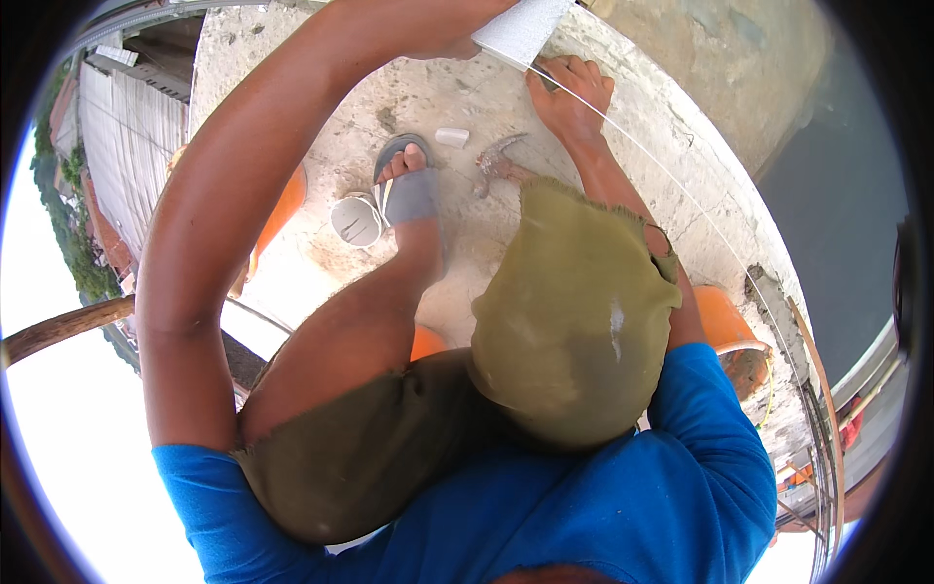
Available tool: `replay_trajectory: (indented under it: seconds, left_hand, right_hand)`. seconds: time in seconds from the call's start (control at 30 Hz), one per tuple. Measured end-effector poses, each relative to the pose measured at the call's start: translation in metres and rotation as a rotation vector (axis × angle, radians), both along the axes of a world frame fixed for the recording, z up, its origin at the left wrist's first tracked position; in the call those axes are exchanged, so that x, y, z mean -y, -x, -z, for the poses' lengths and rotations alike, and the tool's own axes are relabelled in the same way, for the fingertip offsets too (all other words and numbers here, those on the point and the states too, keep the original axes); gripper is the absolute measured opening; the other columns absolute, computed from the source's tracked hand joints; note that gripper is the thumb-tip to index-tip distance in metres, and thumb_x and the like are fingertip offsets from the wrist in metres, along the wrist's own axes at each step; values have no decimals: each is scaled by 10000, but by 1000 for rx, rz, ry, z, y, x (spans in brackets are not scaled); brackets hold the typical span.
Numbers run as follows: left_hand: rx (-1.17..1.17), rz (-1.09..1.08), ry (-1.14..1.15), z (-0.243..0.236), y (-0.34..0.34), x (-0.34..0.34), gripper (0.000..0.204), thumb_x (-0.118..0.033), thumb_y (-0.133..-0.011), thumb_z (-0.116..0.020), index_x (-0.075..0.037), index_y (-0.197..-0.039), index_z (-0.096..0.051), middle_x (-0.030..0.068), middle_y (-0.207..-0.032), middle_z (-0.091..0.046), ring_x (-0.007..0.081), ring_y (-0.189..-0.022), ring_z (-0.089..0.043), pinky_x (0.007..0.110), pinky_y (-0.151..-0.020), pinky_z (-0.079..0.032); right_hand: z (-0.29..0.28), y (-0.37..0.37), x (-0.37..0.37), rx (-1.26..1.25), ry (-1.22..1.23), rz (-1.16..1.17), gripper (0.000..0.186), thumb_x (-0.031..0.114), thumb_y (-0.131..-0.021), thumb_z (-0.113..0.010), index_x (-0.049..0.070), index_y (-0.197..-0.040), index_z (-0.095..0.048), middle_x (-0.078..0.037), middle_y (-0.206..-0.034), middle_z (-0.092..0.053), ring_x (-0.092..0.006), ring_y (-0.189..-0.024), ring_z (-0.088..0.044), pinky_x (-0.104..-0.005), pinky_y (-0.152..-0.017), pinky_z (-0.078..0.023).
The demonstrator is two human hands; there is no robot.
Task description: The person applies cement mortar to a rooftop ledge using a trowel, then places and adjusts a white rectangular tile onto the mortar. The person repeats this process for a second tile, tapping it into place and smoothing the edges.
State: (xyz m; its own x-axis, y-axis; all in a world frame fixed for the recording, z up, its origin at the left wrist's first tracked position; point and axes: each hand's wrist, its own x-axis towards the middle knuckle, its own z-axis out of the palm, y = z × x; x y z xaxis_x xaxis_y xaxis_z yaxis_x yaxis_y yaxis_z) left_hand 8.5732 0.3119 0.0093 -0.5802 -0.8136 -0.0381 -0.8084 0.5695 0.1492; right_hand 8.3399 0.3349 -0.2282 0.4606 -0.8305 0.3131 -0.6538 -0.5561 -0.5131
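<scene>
At the top edge, my left hand (462,27) is closed against a pale grey, speckled block (525,31); its fingertips are cut off by the frame. My right hand (576,97) lies just right of the block, fingers curled over a small dark piece (548,75) that I cannot identify. A thin white string (671,178) passes from the block's near edge by this hand and along the curved concrete rim. Nearer to me, a claw hammer (498,164) rests on the concrete (389,88), its handle partly hidden behind my knee.
A small white cylinder (451,136) lies beside my sandalled foot (409,175), and a white tub (357,221) stands left of it. Orange buckets (279,209) sit at left and right (725,321). Beyond the concrete rim at right is a lower dark surface (827,204).
</scene>
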Motion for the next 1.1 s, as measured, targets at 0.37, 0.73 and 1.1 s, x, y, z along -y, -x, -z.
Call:
replay_trajectory:
  seconds: [0.37,0.73,1.1]
  left_hand:
    - [195,-157,-100,-33,-5,-20,993,-145,-873,-796,-39,-1703,-261,199,-1759,-306,318,-1649,-273,575,-1353,-216]
    - [-267,-1064,7,21,-69,-199,697,-325,-1010,-757,-133,-1620,-479,203,-1607,-533,410,-1430,-575,509,-1151,-507]
    - [-730,-1655,-589,7,21,-383,585,-341,-1025,-767,-23,-1491,-612,219,-1426,-680,317,-1280,-680,443,-1101,-515]
  right_hand:
    - [-9,1,-1,-39,-25,-29,279,316,-839,-863,157,-1066,-828,-17,-1023,-754,-256,-959,-650,-449,-862,-426]
    - [-46,52,-101,-149,-202,-297,608,404,-887,-864,45,-1325,-642,-153,-1391,-616,-372,-1353,-518,-594,-1199,-324]
    - [-94,53,-115,-485,-362,-296,603,450,-934,-832,52,-1343,-639,-128,-1249,-697,-260,-1162,-635,-460,-1005,-482]
